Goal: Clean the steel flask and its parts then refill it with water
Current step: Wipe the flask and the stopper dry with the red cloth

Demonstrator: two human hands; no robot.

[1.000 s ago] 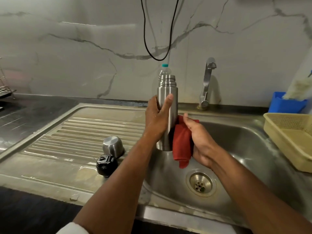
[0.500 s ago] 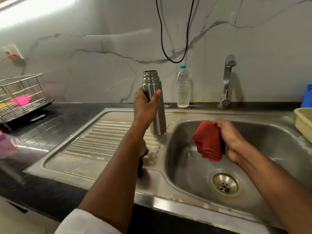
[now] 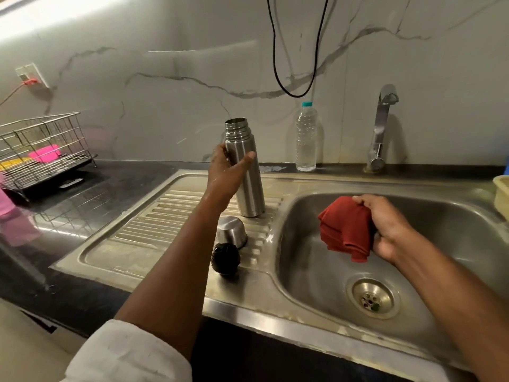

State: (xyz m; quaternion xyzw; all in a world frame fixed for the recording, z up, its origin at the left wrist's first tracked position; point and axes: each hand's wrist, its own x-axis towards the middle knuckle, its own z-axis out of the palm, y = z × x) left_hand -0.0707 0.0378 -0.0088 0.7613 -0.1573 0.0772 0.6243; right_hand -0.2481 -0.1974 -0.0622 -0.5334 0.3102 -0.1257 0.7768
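Steel flask (image 3: 245, 172) standing upright on the drainboard (image 3: 143, 232).
Left hand (image 3: 228, 175) is gripping its body, long axis vertical; right hand (image 3: 385, 227) is clutching a red cloth (image 3: 344, 230) over the sink (image 3: 454, 216), at three o'clock from the flask. Cup (image 3: 231, 232) and stopper (image 3: 225, 257) are lying at six o'clock.

Left hand (image 3: 226, 172) raised, fingers and thumb curled in grip. Right hand (image 3: 385, 224) lower, fingers clenched, forearm extended.

Kitchen: steel sink (image 3: 303, 186), tap (image 3: 381, 128), dish rack (image 3: 41, 150).
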